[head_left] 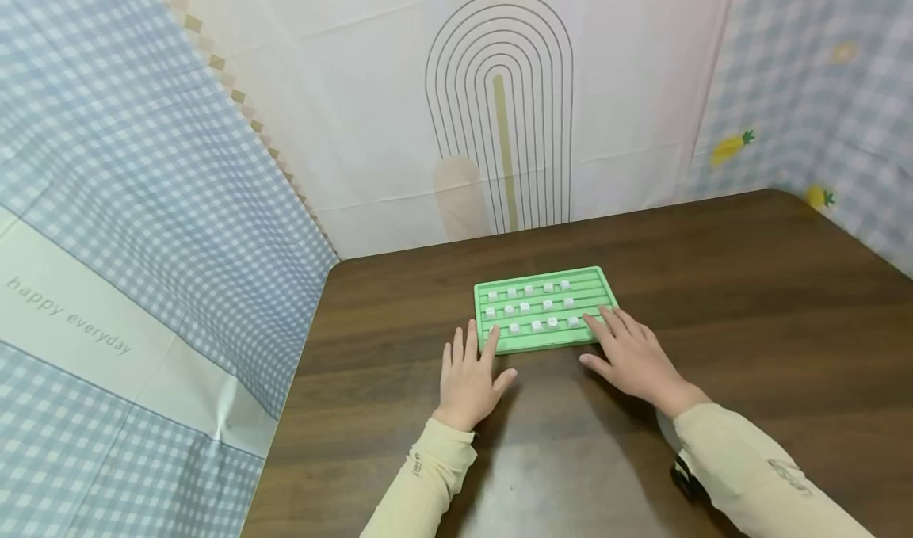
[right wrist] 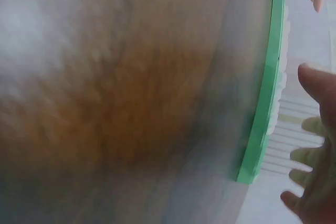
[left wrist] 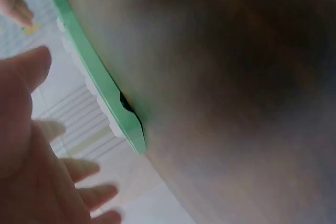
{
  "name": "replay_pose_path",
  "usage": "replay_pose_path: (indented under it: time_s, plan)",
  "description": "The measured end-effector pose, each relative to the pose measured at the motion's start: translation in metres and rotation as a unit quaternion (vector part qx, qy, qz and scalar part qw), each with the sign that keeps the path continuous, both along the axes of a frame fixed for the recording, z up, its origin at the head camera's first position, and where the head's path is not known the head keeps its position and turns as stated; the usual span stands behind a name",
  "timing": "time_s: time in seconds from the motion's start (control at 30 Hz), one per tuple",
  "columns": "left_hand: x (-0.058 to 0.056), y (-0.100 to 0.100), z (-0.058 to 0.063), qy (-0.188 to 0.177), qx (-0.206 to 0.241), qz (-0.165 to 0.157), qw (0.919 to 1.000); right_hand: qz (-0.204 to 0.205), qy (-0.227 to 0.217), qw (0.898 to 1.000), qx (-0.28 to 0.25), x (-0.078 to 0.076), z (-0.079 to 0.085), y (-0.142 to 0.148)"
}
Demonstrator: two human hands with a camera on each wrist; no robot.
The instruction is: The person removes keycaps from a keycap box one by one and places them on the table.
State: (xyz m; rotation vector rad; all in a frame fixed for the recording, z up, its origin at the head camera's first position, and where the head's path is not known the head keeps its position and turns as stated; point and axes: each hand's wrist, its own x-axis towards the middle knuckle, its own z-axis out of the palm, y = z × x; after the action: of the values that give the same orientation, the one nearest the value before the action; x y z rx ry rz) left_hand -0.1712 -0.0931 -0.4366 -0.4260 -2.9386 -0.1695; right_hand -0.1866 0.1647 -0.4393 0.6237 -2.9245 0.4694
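Note:
A light green tray (head_left: 545,339) with ridged rows lies on the dark wooden table, holding several small white cubes (head_left: 525,307) in three lines. My left hand (head_left: 467,383) is spread at the tray's near left corner, its index finger overlapping the front-row cube there in the head view. At the near right corner is my right hand (head_left: 635,360), fingers extended over the edge beside the last front-row cube. Both wrist views show the tray's green side (left wrist: 100,72) edge-on, with the left fingers (left wrist: 81,169) and right fingers (right wrist: 302,156) apart and nothing gripped.
The brown wooden table (head_left: 385,324) extends around the tray on all sides. Behind it hangs a white cloth (head_left: 371,126) with arch lines, and blue checked cloth (head_left: 178,165) covers the left side. A black band (head_left: 685,478) sits under the right sleeve.

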Motion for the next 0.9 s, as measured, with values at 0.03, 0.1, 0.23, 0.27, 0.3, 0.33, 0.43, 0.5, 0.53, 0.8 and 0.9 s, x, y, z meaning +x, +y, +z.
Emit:
replay_pose_path:
  time_s: [0.03, 0.1, 0.23, 0.27, 0.3, 0.33, 0.43, 0.5, 0.53, 0.8, 0.9]
  plan:
    - [-0.002, -0.002, -0.001, 0.008, 0.002, -0.006, 0.9999, 0.003, 0.016, 1.0, -0.001, -0.003, -0.001, 0.0]
    - [-0.005, -0.005, -0.002, 0.027, 0.0, -0.019, 0.9995, 0.005, 0.045, 0.999, -0.005, -0.01, -0.002, 0.0]
    - [-0.01, -0.01, -0.003, 0.045, 0.001, -0.037, 0.9983, -0.006, 0.074, 0.997, -0.017, -0.022, -0.004, -0.001]
    - [-0.011, -0.011, -0.003, 0.044, 0.002, -0.04, 0.9982, -0.011, 0.074, 0.997, -0.02, -0.025, -0.004, -0.002]
    - [-0.013, -0.011, -0.003, 0.04, 0.004, -0.043, 0.9983, -0.015, 0.072, 0.997, -0.021, -0.028, -0.004, -0.003]
    - [-0.014, -0.011, -0.003, 0.037, 0.002, -0.045, 0.9983, -0.018, 0.07, 0.997, -0.02, -0.03, -0.005, -0.004]
    - [-0.019, -0.012, -0.004, 0.03, -0.005, -0.046, 0.9985, -0.023, 0.057, 0.998, -0.02, -0.038, -0.007, -0.009]
    - [-0.023, -0.013, -0.004, 0.037, -0.008, -0.043, 0.9983, -0.024, 0.049, 0.998, -0.018, -0.042, -0.008, -0.012]
    - [-0.025, -0.013, -0.005, 0.041, -0.01, -0.041, 0.9983, -0.024, 0.047, 0.998, -0.016, -0.044, -0.009, -0.014]
    - [-0.036, -0.012, -0.002, 0.038, -0.005, -0.036, 0.9986, -0.018, 0.071, 0.997, 0.007, -0.055, -0.012, -0.019]
    - [-0.037, -0.01, 0.001, 0.031, -0.012, -0.034, 0.9989, -0.016, 0.083, 0.996, 0.006, -0.056, -0.013, -0.02]
